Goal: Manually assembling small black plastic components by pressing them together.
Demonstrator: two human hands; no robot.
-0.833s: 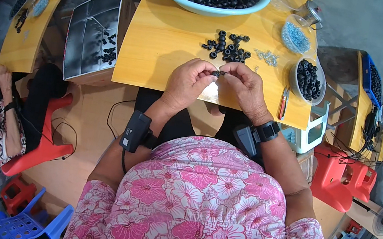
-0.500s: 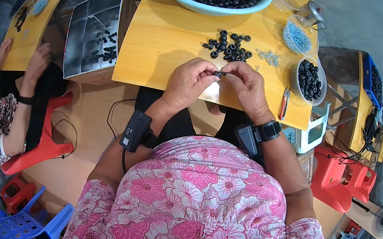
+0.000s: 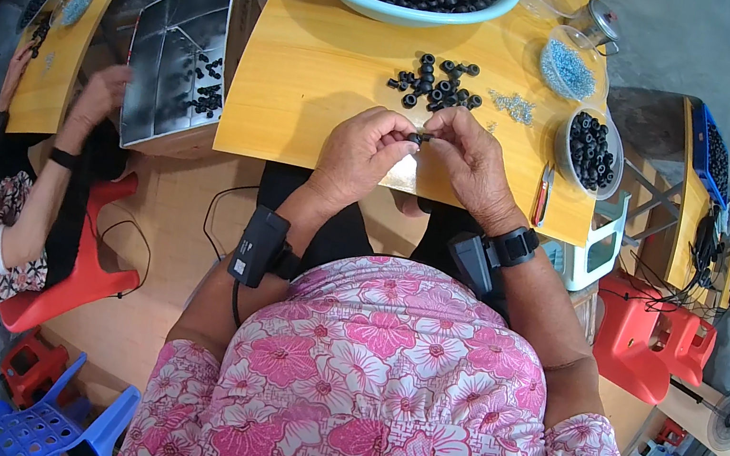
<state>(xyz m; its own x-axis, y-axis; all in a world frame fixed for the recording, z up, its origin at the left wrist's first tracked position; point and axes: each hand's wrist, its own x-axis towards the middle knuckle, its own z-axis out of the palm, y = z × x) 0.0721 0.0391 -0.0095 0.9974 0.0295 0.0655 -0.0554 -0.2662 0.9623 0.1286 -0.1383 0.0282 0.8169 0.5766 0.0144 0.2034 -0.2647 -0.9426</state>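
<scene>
Over the near edge of the yellow table [image 3: 284, 108], my two hands meet fingertip to fingertip. My left hand [image 3: 360, 152] pinches a small black round part [image 3: 415, 138] between thumb and fingers. My right hand [image 3: 472, 164] is closed in a pinch right against that part, its fingertips hiding most of what they hold. Just beyond my fingers lies a loose pile of black round parts [image 3: 442, 86] with holes in them. Beside the pile, on its right, small clear pieces [image 3: 513, 108] are scattered.
A light-blue basin [image 3: 392, 10] full of black parts stands at the far edge. On the right are a tub of black parts [image 3: 592, 150], a tub of bluish pieces [image 3: 567, 71], a red-handled tool [image 3: 543, 195] and a metal cup [image 3: 598, 22]. A co-worker sits left beside a box [image 3: 157, 58].
My hands stay almost in place, with slight shifts of the right fingers. At the left, the co-worker's hand has moved from their table toward the box.
</scene>
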